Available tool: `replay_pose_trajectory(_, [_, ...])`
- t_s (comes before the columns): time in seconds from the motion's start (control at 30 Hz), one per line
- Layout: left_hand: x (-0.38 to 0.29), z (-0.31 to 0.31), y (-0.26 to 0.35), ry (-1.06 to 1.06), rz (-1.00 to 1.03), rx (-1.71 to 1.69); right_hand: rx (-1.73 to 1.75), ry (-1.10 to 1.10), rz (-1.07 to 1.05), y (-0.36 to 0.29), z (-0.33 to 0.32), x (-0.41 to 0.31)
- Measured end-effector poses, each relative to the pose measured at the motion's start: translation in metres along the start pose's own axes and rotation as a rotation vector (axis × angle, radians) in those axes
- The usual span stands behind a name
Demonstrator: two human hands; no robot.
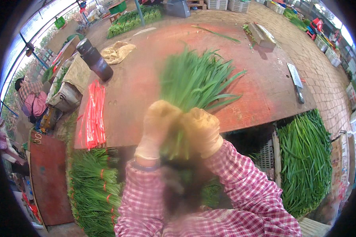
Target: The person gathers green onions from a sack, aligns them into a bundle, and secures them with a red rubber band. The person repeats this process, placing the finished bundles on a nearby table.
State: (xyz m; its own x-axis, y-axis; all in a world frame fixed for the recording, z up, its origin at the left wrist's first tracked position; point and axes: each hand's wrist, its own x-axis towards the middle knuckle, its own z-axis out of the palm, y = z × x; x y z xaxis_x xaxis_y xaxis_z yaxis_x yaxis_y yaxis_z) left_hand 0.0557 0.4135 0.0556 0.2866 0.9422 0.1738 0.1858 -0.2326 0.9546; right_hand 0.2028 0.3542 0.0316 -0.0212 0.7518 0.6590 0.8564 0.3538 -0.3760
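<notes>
A bunch of green leafy stalks, seemingly garlic chives (195, 80), is gripped at its lower part by both gloved hands. My left hand (160, 124) closes on its left side, and my right hand (204, 130) closes on its right side. The two fists almost touch. Leaf tips fan out away from me over the reddish wooden tabletop (130, 118), while the stalk ends stick out below the hands past the near edge, blurred. A bundle of red-pink plastic ties (95, 115) lies on the table left of my left hand.
A dark bottle (96, 60) and a tan cloth (118, 52) are at the table's left back. A cleaver (295, 81) and a block (260, 36) sit at the right. Tied bunches (96, 189) fill the lower left; loose greens (305, 163) fill the lower right. Another person (32, 97) is far left.
</notes>
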Motion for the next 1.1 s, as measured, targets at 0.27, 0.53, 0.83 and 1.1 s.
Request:
replay_pose_trajectory(0.27, [-0.006,-0.005,-0.011,0.153,-0.096,0.014,0.670,-0.046,0.447,0.010,0.004,-0.003])
replay_pose_trajectory(0.53, [-0.012,-0.002,-0.020,0.157,0.196,0.070,0.705,-0.267,0.505,0.030,-0.014,0.017])
replay_pose_trajectory(0.83, [-0.030,0.022,0.013,0.118,0.528,0.481,0.685,-0.305,0.634,0.013,0.006,0.034])
replay_pose_trajectory(1.1, [-0.016,-0.014,-0.003,-0.040,0.186,0.109,0.558,-0.356,0.400,0.010,-0.032,0.029])
